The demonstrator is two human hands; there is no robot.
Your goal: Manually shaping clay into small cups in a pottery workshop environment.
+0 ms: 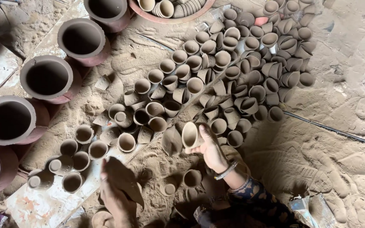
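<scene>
Gripping a small clay cup (189,135) sideways, the right hand (211,150) is closing round its base, mouth turned for viewing. Left hand (114,192) is hovering flat and open, empty, beside cups (250,55) heaped on the sandy floor (317,160).

Large clay pots (47,79) along left edge: 6 in view, some cut off by the frame | small clay cups (195,85) on sand right of the pots: too many to count exactly, well over 80 | basin of cups (172,19) at top, right of the pots: 1 | black hose (339,132): 1 | hands: 2
</scene>
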